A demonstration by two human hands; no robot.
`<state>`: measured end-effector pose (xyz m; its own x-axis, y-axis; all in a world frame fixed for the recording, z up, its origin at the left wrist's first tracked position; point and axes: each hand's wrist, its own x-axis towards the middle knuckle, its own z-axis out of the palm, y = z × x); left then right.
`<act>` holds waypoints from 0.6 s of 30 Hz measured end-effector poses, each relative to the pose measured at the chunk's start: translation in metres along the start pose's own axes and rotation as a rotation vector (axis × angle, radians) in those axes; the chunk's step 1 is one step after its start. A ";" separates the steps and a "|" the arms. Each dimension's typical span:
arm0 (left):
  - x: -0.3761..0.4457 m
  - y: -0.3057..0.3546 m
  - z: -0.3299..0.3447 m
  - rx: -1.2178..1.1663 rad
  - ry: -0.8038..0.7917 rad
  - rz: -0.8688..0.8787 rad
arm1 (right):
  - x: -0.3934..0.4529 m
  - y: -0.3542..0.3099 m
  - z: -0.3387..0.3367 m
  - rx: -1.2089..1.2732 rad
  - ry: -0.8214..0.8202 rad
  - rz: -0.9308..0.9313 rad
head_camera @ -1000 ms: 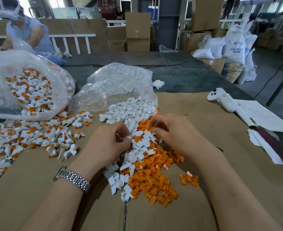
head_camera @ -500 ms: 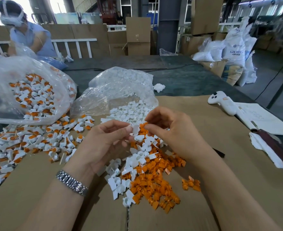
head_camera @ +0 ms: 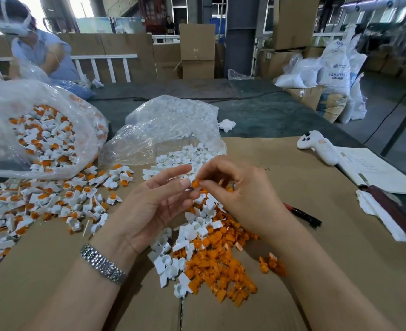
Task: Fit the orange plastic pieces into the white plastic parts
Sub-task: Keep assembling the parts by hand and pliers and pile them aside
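Note:
A heap of loose orange pieces [head_camera: 218,266] mixed with white parts [head_camera: 192,231] lies on the cardboard in front of me. My right hand [head_camera: 240,194] pinches one orange piece [head_camera: 195,183] between thumb and fingertips, raised above the heap. My left hand [head_camera: 154,204] is palm up beside it, thumb and forefinger meeting the orange piece; a white part in that hand is mostly hidden by the fingers. More white parts [head_camera: 187,156] spill from a clear bag [head_camera: 163,130].
Fitted white-and-orange parts [head_camera: 54,199] cover the left of the cardboard and fill a second clear bag [head_camera: 39,130]. A white controller [head_camera: 319,149], a notebook [head_camera: 374,170] and a pen [head_camera: 304,217] lie at right. Another person [head_camera: 34,48] works at the far left.
Both hands rose from the heap and came together. My right hand picked up an orange piece and brought it to my left hand's fingertips.

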<state>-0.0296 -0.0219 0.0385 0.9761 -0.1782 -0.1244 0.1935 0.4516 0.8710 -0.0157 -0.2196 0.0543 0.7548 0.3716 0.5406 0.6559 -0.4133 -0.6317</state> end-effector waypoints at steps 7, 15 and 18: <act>0.001 0.001 -0.005 0.061 0.029 0.021 | -0.001 0.000 0.001 -0.045 0.029 -0.003; 0.003 -0.002 -0.005 0.039 -0.017 0.092 | 0.000 0.000 0.001 -0.034 0.037 -0.020; 0.003 -0.001 -0.007 0.029 -0.033 0.093 | 0.000 0.001 -0.001 -0.057 0.019 -0.048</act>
<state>-0.0259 -0.0171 0.0336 0.9859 -0.1652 -0.0271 0.0985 0.4419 0.8917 -0.0155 -0.2208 0.0542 0.7222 0.3768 0.5800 0.6904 -0.4426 -0.5722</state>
